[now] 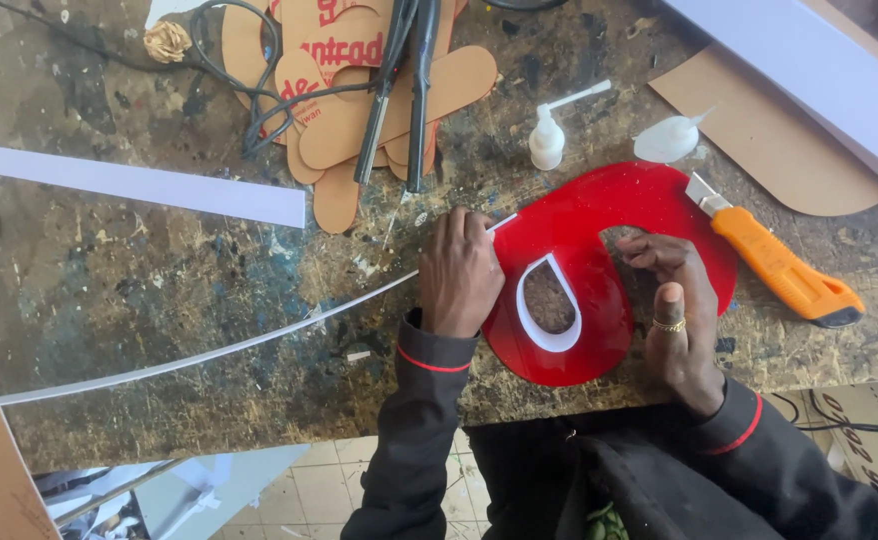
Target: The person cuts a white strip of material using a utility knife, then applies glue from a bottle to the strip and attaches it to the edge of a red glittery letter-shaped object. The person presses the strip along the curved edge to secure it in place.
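At my paint-spattered table point(139, 300), I work on a red letter-shaped plastic cutout point(599, 225) that lies flat between my two hands. It starts just to the right of my left hand point(459, 275) and curves over and around the fingers of my right hand point(674, 300). A long white strip point(189, 358) runs from far off to the lower left, passes under my left hand and meets the cutout's upper left edge; its long axis slants up toward the right. My left hand is the nearer one to the strip: it is closed over it, fingertips pressing it against the red edge. My right hand rests palm down, fingers curled in the cutout's notch, steadying it and grasping nothing. A white teardrop-shaped loop point(549, 305) already lines the hole just right of my left hand. Beyond my right hand lies an orange box cutter point(784, 270), blade pointing up and left. Above my left hand sit a stack of cardboard shapes point(359, 110), a black tool with a cord point(399, 90), and two small glue bottles point(547, 140), one upright, one tipped.
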